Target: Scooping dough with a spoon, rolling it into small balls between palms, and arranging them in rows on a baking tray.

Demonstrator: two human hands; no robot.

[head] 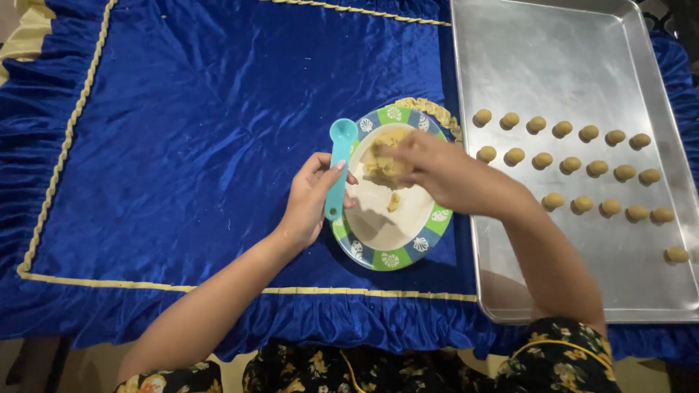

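Cloth: we find a deep blue satin cloth with a yellow cord border and ruffled edge covering the table at the left of the view.
Left hand: we note the left hand at the plate's left edge, its grip closed on the scoop's handle, thumb lying across it.
Scoop: we record a turquoise plastic measuring scoop, bowl end upward, handle running down through the left hand; it rests against the plate's left rim.
Plate: we see a round plate with a white centre and a rim of blue and green panels bearing white shell motifs; it sits on the cloth, just beside the tray.
Dough: we observe a pale yellow-tan lump of dough, rough and crumbly on its surface, in the upper part of the plate, with a small scrap lying apart near the plate's middle.
Right hand: we note the right hand reaching over the plate, its grip pinched on the dough lump.
Tray: we record a rectangular metal tray at the right, on the cloth.
Dough balls: we count three rows of small, round, tan dough balls on the tray, evenly spaced, with one more apart at the lower right.
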